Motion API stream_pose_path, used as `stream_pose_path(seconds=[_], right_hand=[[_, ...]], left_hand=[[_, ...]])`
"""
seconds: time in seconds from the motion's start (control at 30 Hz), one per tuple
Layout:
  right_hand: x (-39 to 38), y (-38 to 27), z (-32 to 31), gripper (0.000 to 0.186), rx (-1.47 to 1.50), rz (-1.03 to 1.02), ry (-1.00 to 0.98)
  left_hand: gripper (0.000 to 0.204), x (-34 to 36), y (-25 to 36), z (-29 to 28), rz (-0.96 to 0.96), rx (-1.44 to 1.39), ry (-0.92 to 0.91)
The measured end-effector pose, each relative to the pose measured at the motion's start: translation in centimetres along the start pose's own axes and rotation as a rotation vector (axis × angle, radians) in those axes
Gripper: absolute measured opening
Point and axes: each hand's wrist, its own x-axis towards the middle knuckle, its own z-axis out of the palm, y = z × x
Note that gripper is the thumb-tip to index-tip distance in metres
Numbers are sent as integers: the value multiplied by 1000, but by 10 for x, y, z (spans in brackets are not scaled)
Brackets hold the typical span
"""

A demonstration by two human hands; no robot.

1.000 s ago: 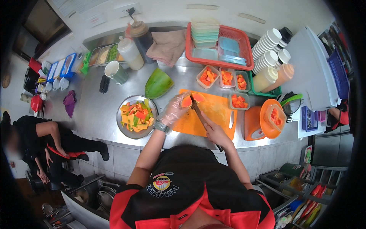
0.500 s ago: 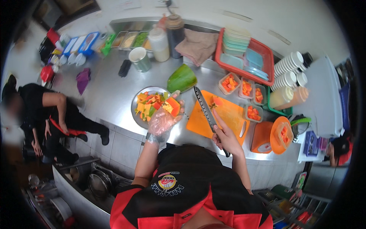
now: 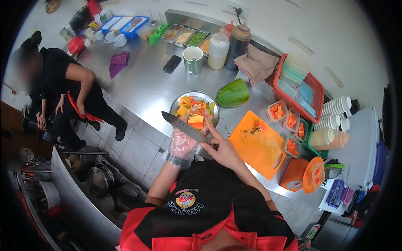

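Note:
My left hand [image 3: 184, 142], in a clear plastic glove, holds a papaya piece [image 3: 196, 119] with yellowish seedy flesh over a metal bowl [image 3: 175, 98] of peels and scraps. My right hand [image 3: 220, 148] grips a dark-handled knife [image 3: 178, 124], its dimpled blade crossing over my left hand, index finger extended along it. Beyond the bowl lies a large green-skinned papaya piece [image 3: 232, 92]. An orange cutting board [image 3: 257, 148] at the right carries a small papaya piece [image 3: 259, 124] and dark bits.
Tubs of papaya cubes [image 3: 277, 111], an orange scale [image 3: 295, 175], stacked cups [image 3: 335, 106] and a red basket [image 3: 314, 96] line the right. Bottles [image 3: 217, 50], a green cup [image 3: 193, 62] and steel trays [image 3: 184, 35] stand behind. A seated person [image 3: 79, 92] is at the left.
My left hand moved the papaya piece from the board to over the bowl. My right hand followed with the knife, now angled across it. The view has swung leftward.

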Motion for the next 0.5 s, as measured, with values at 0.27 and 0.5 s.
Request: stream_pose_path(seconds=[0.27, 0.5], right_hand=[[26, 1, 19, 89, -85, -62, 55], [33, -1, 28, 91, -66, -51, 111]], left_hand=[[55, -8, 0, 6, 251, 511, 148], [57, -10, -5, 3, 399, 849, 3]])
